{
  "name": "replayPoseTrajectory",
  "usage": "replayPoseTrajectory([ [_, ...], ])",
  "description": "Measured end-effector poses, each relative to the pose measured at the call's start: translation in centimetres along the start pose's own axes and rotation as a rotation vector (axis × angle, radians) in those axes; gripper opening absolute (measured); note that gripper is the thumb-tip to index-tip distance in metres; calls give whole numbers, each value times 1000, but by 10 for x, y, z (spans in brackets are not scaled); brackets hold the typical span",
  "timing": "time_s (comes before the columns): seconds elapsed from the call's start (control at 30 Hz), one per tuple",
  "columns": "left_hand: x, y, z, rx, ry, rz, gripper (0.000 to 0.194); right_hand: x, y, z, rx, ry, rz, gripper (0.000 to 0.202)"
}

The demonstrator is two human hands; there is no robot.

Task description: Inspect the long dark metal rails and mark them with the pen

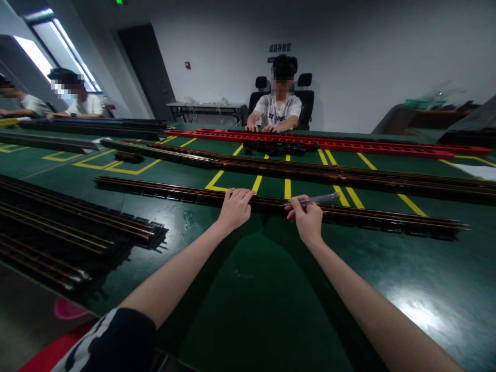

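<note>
While our left hand [235, 208] lay over one long dark rail [372, 217], our right hand [309, 219] grasped one slim, clear-handled tool [323, 198] above it. We could not tell whether the left fingers clasped the rail or only rested there. This rail lay crosswise before us on one green table [236, 299]. We counted three shorter-looking rails [83, 209] at left, cut off by the view's edge, and three co-workers [277, 111], the leftmost partly cropped. The tool's tip, poorly visible beside our fingers, appeared near the rail.
</note>
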State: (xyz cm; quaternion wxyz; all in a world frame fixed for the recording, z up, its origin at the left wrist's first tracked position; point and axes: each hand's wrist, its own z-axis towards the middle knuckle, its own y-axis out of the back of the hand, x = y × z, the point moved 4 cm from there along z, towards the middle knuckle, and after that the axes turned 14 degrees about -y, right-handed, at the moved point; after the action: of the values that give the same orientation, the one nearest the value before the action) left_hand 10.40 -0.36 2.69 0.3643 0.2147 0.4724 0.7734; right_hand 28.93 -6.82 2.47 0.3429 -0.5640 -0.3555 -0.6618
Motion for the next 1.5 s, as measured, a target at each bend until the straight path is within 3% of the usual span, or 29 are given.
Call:
replayPoseTrajectory([
  [0.5,0,-5,0,59,-35,50,42,-2,0,1,14,22,-16,40],
  [1.5,1,-9,0,9,-41,96,34,-5,-2,2,34,27,-20,49],
])
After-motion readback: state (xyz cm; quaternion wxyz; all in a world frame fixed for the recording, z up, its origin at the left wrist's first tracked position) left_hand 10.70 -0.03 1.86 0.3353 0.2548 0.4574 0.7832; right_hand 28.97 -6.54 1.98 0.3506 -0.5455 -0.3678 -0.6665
